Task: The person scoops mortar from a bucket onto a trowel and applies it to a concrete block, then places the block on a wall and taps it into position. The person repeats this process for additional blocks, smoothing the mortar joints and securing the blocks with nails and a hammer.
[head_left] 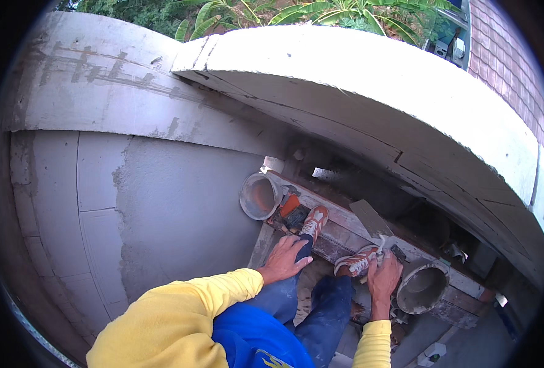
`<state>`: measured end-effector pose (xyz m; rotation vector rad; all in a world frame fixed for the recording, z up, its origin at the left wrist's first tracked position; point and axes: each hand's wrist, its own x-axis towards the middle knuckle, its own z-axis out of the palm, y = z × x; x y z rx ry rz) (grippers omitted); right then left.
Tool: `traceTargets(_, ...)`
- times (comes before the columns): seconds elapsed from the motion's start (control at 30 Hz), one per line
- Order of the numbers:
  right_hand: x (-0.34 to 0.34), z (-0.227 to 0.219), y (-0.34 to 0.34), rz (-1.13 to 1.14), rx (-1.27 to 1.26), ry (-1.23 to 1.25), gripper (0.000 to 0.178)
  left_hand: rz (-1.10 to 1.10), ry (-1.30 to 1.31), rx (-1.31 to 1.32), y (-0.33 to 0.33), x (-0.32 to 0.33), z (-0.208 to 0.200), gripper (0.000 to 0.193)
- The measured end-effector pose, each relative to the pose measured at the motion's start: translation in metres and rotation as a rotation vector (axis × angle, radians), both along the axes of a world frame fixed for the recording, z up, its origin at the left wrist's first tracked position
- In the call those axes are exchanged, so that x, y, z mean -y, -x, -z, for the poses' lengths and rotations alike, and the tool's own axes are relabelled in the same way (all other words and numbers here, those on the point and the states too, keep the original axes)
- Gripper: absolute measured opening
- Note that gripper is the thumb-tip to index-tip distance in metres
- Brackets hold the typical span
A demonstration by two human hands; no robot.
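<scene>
Trowel, flat grey rectangular metal blade on a pale bent neck (370, 219): located above the wooden plank, blade pointing up and leftward, handle almost wholly concealed by the fingers around it. Right hand, bare (385, 274): clenched about that handle, back of the hand uppermost, knuckles toward the blade, wrist rising from a yellow sleeve (375, 343) cut off at the lower edge. Small dark block beside the knuckles (398, 253): nature unclear; whether it touches the hand cannot be told. Left hand, bare (285, 259): released, laid palm down on the left leg of the dark blue trousers (324, 313), fingers spread, thumb apart, palm hidden; arm bent, yellow-sleeved. Plank, long, reddish-brown, crusted with pale residue (340, 219): running diagonally, partly covered by two orange-and-white laced shoes (318, 219). Bucket, round, pale, orange-tinged inside (247, 199): at the plank's left end, contents indistinct. Bucket, round, grey-coated (428, 264): just right of the right hand, its lower interior in shadow. Orange object (289, 205): between left bucket and left shoe, shape partly obscured by neighbouring dark items. Recess below the curved pale concrete ledge (345, 61): too dark to itemise.
</scene>
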<state>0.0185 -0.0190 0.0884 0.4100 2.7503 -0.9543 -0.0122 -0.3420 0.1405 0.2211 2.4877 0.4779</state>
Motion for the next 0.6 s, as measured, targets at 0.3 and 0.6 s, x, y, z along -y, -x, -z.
traceTargets(0.3,0.198,-0.031,0.261,-0.425,-0.088,0.177,0.044,-0.236,-0.120,0.117,-0.064,0.020,0.008,0.073)
traceTargets(0.6,0.298,0.026,0.363,-0.437,-0.299,0.036,0.045,-0.528,-0.184,0.100,-0.077,0.056,0.023,0.073)
